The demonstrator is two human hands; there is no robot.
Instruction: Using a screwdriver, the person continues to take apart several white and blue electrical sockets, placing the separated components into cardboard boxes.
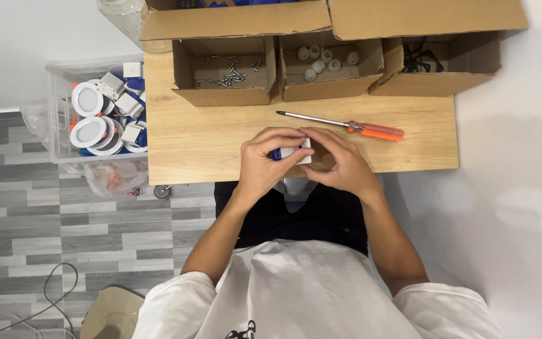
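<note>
My left hand (263, 164) and my right hand (340, 163) meet over the near edge of the wooden table (183, 132). Together they grip a small white box-shaped part with a blue end (288, 152), mostly hidden by my fingers. An orange-handled screwdriver (346, 125) lies on the table just beyond my right hand, its tip pointing left.
Three open cardboard boxes stand along the far edge: one with screws (227, 72), one with small white round parts (324, 61), one with black cables (421, 59). A clear plastic bin (58, 88) of round white lamps and blue-and-white parts sits on the floor left.
</note>
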